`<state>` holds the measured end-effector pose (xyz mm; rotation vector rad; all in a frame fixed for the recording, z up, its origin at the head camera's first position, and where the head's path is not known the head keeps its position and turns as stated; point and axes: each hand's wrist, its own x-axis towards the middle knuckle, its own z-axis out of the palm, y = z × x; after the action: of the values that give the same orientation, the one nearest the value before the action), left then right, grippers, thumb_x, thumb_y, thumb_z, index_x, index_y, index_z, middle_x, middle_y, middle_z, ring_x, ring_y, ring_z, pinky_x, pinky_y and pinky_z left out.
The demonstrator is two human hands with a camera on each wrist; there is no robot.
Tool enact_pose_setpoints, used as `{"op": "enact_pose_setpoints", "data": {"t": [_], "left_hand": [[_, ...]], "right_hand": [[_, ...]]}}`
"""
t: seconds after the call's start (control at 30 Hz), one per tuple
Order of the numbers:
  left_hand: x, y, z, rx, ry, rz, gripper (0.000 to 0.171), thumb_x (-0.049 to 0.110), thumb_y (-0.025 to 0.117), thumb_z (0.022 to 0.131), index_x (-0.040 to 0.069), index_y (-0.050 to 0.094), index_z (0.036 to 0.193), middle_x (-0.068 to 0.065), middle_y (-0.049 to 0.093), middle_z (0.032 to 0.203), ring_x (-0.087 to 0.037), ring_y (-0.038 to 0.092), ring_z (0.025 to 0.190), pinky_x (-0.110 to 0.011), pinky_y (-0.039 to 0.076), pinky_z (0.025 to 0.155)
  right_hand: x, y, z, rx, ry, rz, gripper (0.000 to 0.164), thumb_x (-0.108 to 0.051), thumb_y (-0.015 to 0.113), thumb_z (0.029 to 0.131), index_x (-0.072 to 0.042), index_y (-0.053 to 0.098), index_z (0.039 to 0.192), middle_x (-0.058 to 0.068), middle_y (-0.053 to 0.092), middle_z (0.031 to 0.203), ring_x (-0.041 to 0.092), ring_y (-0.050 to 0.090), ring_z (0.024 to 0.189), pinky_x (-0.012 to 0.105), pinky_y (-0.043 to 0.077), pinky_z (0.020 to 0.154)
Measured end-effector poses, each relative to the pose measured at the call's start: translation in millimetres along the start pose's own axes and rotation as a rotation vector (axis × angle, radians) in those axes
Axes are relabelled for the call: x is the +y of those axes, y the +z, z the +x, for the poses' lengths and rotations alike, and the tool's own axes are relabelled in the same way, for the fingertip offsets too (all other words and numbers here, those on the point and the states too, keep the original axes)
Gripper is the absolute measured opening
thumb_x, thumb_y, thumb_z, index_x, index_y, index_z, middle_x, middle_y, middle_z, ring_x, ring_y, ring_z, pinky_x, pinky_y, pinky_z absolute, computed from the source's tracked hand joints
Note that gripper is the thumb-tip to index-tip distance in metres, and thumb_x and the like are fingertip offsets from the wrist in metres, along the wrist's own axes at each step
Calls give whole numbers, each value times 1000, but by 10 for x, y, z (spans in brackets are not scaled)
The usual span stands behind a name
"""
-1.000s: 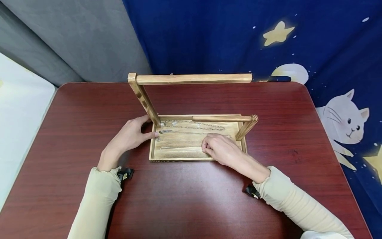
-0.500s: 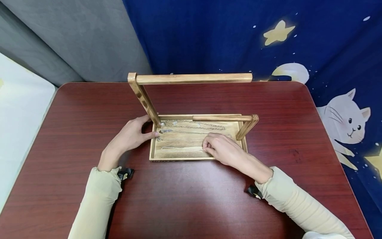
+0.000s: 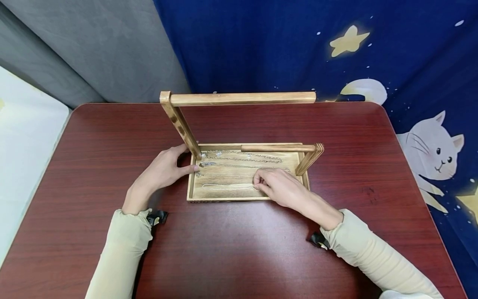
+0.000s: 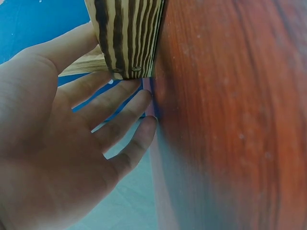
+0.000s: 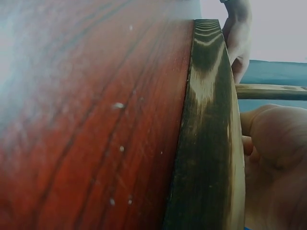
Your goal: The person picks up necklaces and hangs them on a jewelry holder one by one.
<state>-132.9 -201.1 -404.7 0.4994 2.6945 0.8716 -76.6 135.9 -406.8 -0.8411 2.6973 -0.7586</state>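
Note:
A wooden jewelry stand with a tray base (image 3: pixel 224 199) and horizontal bars (image 3: pixel 242 98) stands on the table. My left hand (image 3: pixel 164 168) holds the tray's left end, thumb over the rim and fingers by the far corner. In the left wrist view, its fingers lie fairly straight against the wooden end wall (image 4: pixel 127 38). My right hand (image 3: pixel 280 187) reaches into the tray and pinches the right end of a fine pale necklace (image 3: pixel 224 186) laid lengthwise; the fingertips are partly hidden. Farther back in the tray lie a chain with charms (image 3: pixel 242 159) and a thin chain with a dark pendant (image 3: pixel 207 165).
A tall left post (image 3: pixel 183 128) carries the upper bar, and a short right post (image 3: pixel 306 162) carries the lower one. The dark red table (image 3: pixel 239 249) surrounds the stand. A blue curtain (image 3: pixel 261 45) and a grey curtain (image 3: pixel 112 45) hang behind.
My right hand has shifted very slightly to the right, and the pale necklace's left end has slid a little the same way. The left hand and the stand stay put.

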Motion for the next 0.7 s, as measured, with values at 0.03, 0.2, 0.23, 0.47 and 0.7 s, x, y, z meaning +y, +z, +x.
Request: {"op": "enact_pose_setpoints", "data": {"t": [0.03, 0.2, 0.23, 0.47, 0.7], "left_hand": [[-2, -2, 1, -3, 1, 2, 57, 38, 74, 90, 17, 54, 140, -13, 52, 144, -35, 45, 134, -54, 36, 106], [-4, -8, 1, -8, 5, 6, 59, 39, 73, 91, 16, 53, 141, -14, 51, 145, -35, 45, 135, -54, 36, 106], [-1, -10, 1, -8, 5, 6, 59, 39, 73, 91, 16, 53, 141, -14, 51, 145, -35, 45, 135, -54, 36, 106], [1, -5, -1, 5, 3, 0, 60, 38, 75, 90, 16, 53, 141, -14, 52, 144, -36, 46, 134, -54, 37, 106], [0, -6, -9, -1, 10, 1, 59, 39, 74, 90, 16, 53, 140, -15, 52, 144, -36, 45, 134, -55, 36, 106]], "right_hand": [[1, -3, -1, -2, -3, 4, 8, -22, 65, 98, -18, 63, 91, -11, 57, 75, 6, 49, 63, 29, 45, 61], [11, -11, -2, 12, -13, 24, 6, -22, 66, 97, -20, 64, 92, -12, 60, 78, 4, 55, 68, 27, 48, 65], [11, -14, -3, 16, -12, 30, 5, -21, 66, 97, -19, 65, 93, -12, 61, 78, 4, 56, 70, 27, 48, 65], [6, -43, -17, 49, -38, 65, 4, -19, 64, 98, -16, 67, 98, -9, 62, 88, 5, 55, 79, 27, 49, 71], [-1, -58, -31, 85, -81, 56, 9, -10, 62, 97, -17, 68, 101, -7, 61, 94, 6, 57, 86, 29, 50, 78]]}}
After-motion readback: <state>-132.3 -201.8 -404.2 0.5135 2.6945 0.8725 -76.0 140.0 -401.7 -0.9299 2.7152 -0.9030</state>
